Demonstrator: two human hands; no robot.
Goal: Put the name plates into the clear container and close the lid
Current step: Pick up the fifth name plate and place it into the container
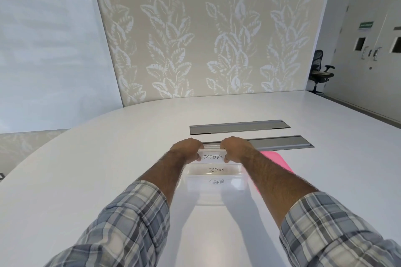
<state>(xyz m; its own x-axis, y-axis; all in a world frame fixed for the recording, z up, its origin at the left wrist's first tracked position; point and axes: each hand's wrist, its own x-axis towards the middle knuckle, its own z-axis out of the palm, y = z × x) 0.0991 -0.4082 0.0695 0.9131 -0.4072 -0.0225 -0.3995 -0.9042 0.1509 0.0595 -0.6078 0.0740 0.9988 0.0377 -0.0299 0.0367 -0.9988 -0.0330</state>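
Observation:
A clear plastic container (213,196) stands on the white table (108,158) in front of me. Inside it I read name plates marked OSTRICH (216,169) and PANDA (216,181). At the container's far end stands a name plate marked ZEBRA (213,156). My left hand (186,147) grips its left end and my right hand (235,147) grips its right end, thumbs on the front face. A pink lid (276,161) lies flat on the table to the right of the container, partly hidden by my right forearm.
Two long grey cable hatches (238,127) (282,143) are set into the table just beyond my hands. A patterned wall stands behind the table, with a whiteboard (50,50) on the left. A black office chair (321,71) and doors are at the far right.

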